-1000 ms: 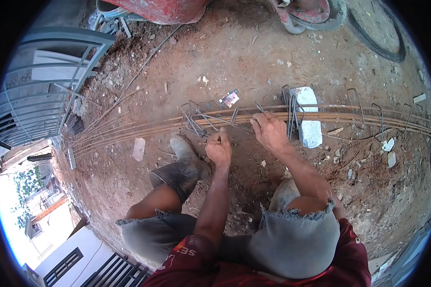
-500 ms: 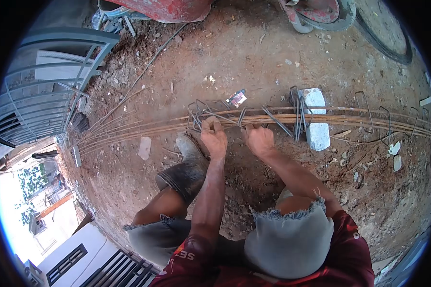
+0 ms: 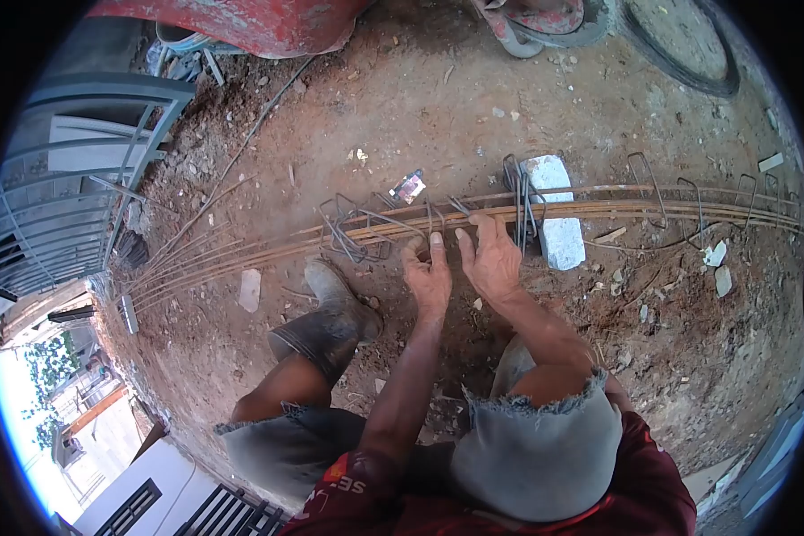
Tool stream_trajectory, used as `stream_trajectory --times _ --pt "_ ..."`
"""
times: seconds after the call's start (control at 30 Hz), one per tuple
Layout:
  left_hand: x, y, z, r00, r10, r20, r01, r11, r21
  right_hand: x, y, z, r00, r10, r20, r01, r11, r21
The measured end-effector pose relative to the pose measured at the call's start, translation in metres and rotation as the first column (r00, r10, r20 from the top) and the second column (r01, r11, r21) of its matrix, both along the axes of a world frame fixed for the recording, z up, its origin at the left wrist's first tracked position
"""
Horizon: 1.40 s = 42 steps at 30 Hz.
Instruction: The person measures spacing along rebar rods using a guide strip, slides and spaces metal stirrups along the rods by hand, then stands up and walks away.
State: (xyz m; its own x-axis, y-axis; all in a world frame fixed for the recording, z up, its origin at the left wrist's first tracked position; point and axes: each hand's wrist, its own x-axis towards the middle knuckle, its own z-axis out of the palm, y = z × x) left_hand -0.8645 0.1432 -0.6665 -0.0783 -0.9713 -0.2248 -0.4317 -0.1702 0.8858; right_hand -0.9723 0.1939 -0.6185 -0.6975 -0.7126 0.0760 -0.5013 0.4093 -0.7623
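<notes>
A bundle of long rusty rebar rods (image 3: 634,207) runs across in front of me. My left hand (image 3: 428,279) is just below the rods, thumb raised and apart from the bent forefinger, close to the lower end of a bent wire stirrup (image 3: 432,214). Over the rods, my right hand (image 3: 493,261) has its fingers bent at the end of another stirrup (image 3: 458,206), partly hidden by those fingers. More stirrups (image 3: 339,234) cluster on the rods to the left. Several others (image 3: 520,201) stand bunched beside a pale block (image 3: 563,239) under the rods.
Single stirrups (image 3: 649,189) hang along the rods at right. A grey metal gate (image 3: 89,161) stands at left. A red container (image 3: 268,27) and a wheelbarrow-like object (image 3: 527,22) are at the top. My booted leg (image 3: 330,304) is near the rods; a colourful packet (image 3: 407,186) lies beyond.
The view has shifted, so the scene sits further left. My hands have moved right along the rods and closer together. A stirrup that leaned left of the block is now at my right fingers.
</notes>
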Motion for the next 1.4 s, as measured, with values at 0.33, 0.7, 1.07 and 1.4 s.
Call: stream_trajectory --times 0.33,0.7,1.07,1.4 --pt "-0.004 0.005 -0.014 0.961 0.008 0.277 0.037 0.987 -0.155 -0.01 0.022 -0.017 0.979 -0.113 0.172 0.001 0.839 0.544" --pt "-0.03 0.0 -0.002 0.973 -0.184 0.138 0.223 0.906 -0.359 -0.014 -0.002 0.008 0.993 0.023 0.112 -0.056 0.952 0.302" --pt "0.061 -0.078 -0.057 0.726 0.634 0.266 -0.684 0.706 0.185 -0.022 0.025 -0.003 0.798 -0.251 0.548 0.112 0.955 0.275" --pt "0.086 -0.134 -0.006 0.573 0.772 -0.275 -0.553 0.612 0.566 -0.076 -0.021 -0.01 0.824 0.438 -0.358 -0.331 0.886 0.324"
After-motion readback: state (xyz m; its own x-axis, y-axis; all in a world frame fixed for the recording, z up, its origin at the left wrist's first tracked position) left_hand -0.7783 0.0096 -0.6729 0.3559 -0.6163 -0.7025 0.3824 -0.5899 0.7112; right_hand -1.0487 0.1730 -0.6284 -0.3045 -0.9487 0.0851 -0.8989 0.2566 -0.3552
